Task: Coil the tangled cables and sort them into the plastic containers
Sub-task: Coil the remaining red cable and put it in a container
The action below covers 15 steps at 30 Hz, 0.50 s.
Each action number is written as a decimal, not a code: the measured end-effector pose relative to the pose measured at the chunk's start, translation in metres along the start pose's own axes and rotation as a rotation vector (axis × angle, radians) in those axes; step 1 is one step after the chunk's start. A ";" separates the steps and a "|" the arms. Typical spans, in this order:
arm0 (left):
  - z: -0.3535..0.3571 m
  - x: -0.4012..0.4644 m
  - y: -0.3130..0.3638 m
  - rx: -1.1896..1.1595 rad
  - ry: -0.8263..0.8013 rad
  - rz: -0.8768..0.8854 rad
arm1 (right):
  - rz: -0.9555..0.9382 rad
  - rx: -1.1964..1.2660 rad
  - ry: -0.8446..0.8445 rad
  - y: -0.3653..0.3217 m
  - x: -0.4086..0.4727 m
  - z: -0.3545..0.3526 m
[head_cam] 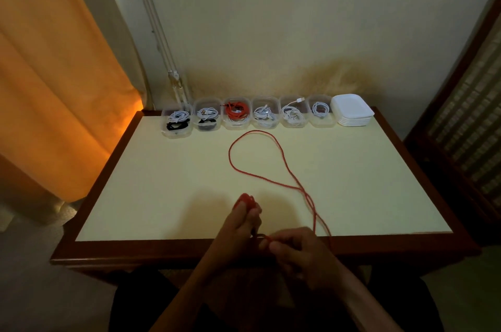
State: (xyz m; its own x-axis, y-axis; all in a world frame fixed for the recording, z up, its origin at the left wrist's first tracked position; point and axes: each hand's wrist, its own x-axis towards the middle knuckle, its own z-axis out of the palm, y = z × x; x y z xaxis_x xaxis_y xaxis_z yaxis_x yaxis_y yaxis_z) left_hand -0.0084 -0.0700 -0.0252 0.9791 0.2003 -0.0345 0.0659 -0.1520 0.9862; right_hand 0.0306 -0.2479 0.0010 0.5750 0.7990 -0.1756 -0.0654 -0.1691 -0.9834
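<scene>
While the left hand (245, 219) grips a small red coil, the right hand (294, 246) pinches the red cable (260, 177) just beside it; step in hand: winding. Slack loops across the table (162, 182), ahead of both hands. Next: feed another turn w/o kinks. Coil count unclear, approx. few, dim view. Containers (235, 115) sit far ahead.

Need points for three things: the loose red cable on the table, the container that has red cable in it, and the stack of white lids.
loose red cable (235, 166), head view, left side of its loop.
container with red cable (236, 125), head view, clear front wall.
stack of white lids (352, 108), head view, top lid's surface.
</scene>
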 end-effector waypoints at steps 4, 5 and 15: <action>0.017 -0.018 -0.002 -0.168 -0.211 -0.128 | -0.032 0.040 0.307 -0.008 0.007 -0.011; 0.019 -0.020 -0.002 -0.219 -0.246 -0.151 | -0.021 0.007 0.376 -0.007 0.009 -0.013; 0.019 -0.021 0.009 -0.539 -0.475 -0.189 | -0.071 0.011 0.514 0.001 0.017 -0.012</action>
State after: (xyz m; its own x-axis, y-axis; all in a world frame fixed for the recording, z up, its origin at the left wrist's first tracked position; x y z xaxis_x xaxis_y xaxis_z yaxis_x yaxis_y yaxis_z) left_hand -0.0250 -0.0940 -0.0185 0.9462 -0.2827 -0.1573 0.2576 0.3645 0.8949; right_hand 0.0500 -0.2416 -0.0028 0.9046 0.4211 -0.0662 -0.0183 -0.1168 -0.9930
